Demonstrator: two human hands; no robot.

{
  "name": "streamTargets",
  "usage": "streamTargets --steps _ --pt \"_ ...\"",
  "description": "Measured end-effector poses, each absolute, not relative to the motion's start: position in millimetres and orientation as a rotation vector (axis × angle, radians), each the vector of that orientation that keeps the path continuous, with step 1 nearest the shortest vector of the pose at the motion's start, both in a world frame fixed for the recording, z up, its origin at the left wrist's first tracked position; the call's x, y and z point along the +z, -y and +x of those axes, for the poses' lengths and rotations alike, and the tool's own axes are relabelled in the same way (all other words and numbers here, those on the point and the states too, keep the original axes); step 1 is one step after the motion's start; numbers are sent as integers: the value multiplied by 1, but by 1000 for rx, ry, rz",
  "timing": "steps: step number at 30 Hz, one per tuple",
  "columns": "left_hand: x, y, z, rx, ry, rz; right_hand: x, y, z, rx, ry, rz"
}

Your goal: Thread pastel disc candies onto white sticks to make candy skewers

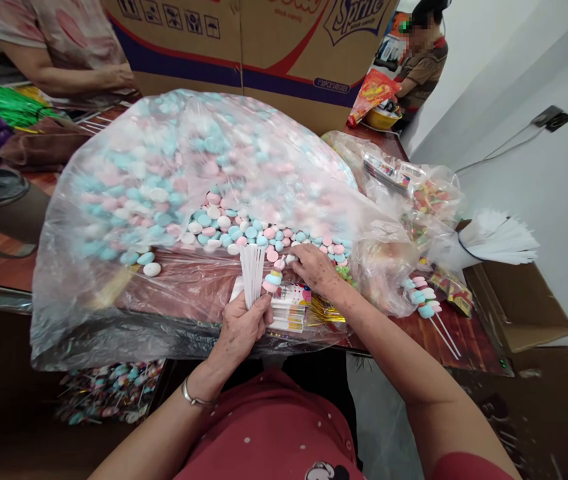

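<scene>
"Left hand (247,323) first: what is it doing?"

"It is closed around a bundle of flat white sticks (253,273), whose free ends point up toward a heap of loose candies (244,228). A small candy stack (273,283) in blue, pink and yellow stands just beside its fingertips."

"And the right hand (318,270)?"

"At the near edge of that heap, which is pink, pale blue and white. Its fingertips come together at a white candy (290,259); I cannot tell whether they grip it."

"What is the heap lying in?"

"A big, clear plastic bag (204,147), spread across a reddish table (479,340). Behind it stands a large cardboard box (244,83) with printed sides."

"What else is near the hands?"

"Between the forearms, a printed packet (289,293) and some shiny gold ties (327,310). Farther right, a few candy sticks (427,303) lie on the table."

"Is anyone else there?"

"Two people: one at upper left (77,53), another at upper right (424,67), beyond the box."
</scene>
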State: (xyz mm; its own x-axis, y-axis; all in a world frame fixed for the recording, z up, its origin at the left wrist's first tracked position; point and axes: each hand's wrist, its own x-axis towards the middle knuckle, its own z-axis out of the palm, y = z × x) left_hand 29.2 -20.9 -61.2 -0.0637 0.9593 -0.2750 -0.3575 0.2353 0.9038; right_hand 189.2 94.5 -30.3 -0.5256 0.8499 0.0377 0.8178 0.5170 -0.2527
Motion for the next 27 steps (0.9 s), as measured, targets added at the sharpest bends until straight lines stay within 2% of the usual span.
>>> streamTargets --steps 10,13,16,22,24,27 --pt "-63 21 28 1208 -1155 725 -28 -81 176 -45 2721 -1647" --pt "-59 21 28 1193 -1172 735 -29 -83 177 -1 2665 -1647" --pt "-56 20 29 1165 -1177 739 -25 -89 188 269 2340 -1720" --pt "-58 19 27 1091 -1192 851 -9 -97 211 1365 1500 -1305" --pt "-60 19 27 1080 -1204 886 -6 -95 212 1535 1371 -1203" --pt "-63 18 26 1072 -1214 918 -5 -93 209 1598 1305 -1167"
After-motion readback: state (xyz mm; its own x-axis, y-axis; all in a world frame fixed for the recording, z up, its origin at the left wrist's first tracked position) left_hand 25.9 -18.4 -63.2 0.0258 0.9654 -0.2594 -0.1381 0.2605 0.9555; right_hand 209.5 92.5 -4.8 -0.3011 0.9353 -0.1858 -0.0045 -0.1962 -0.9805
